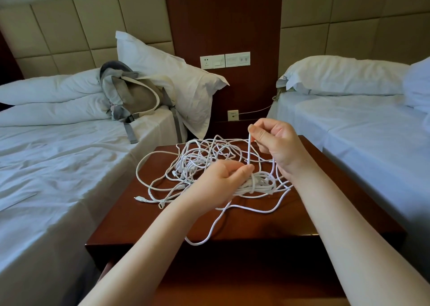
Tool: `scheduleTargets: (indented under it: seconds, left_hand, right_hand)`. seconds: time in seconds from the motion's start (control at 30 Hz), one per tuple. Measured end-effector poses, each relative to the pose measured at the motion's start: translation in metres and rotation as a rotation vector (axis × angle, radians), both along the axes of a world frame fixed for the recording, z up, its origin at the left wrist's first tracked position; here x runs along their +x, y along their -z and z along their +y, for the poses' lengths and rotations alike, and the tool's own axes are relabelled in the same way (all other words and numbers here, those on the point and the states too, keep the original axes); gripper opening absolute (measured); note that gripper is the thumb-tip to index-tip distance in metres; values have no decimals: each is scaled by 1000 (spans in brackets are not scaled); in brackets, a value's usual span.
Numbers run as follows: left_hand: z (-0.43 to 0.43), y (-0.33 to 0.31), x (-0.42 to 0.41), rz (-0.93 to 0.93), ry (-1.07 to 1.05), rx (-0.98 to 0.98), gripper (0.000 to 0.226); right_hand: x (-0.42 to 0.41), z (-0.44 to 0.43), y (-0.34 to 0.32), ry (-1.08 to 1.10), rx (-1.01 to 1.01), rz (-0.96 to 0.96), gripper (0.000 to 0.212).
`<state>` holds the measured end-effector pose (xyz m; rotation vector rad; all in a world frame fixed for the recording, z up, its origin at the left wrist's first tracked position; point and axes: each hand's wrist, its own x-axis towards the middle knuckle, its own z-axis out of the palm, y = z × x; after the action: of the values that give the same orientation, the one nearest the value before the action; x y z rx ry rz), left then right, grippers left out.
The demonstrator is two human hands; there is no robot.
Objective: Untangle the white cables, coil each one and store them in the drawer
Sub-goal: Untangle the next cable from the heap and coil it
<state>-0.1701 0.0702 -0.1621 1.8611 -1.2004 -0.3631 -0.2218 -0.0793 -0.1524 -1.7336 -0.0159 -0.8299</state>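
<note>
Two hands, left hand (223,177) and right hand (275,143), pinch one upright cable strand (249,150).

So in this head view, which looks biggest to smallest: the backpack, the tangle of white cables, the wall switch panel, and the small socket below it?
1. tangle of white cables, though it lies nearer the camera, so this is unsure against the backpack
2. backpack
3. wall switch panel
4. small socket
</note>
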Motion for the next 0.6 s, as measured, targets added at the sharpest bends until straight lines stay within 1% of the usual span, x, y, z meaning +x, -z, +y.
scheduleTargets:
  seconds: [0.1, 0.17, 0.23, 0.3, 0.43, 0.53, 0.6]
  left_hand:
    - [-2, 1, 6, -15, -99, 5, 38]
    - [-5, 2, 12, -54, -233, -77, 35]
    - [-7, 4, 17, -100, -356, -138, 37]
    - [-7, 7, 24, -122, -466, -172, 40]
    - [0, 9, 43, -130, -648, -301, 38]
    - [6, 6, 51, -101, -705, -405, 45]
    - [8, 3, 54, -17, -704, -511, 45]
  right_hand:
    - [-4, 6, -7, 24, -68, -12, 29]
    - [-5, 11, -11, 31, -69, -31, 30]
    - [-7, 18, -15, 23, -103, -22, 30]
    - [-9, 25, -15, -47, -191, 34, 28]
    - [-8, 36, -11, -209, -315, 216, 23]
    - [-1, 43, -2, -271, -338, 297, 19]
    - [4, 45, 4, -301, -332, 327, 18]
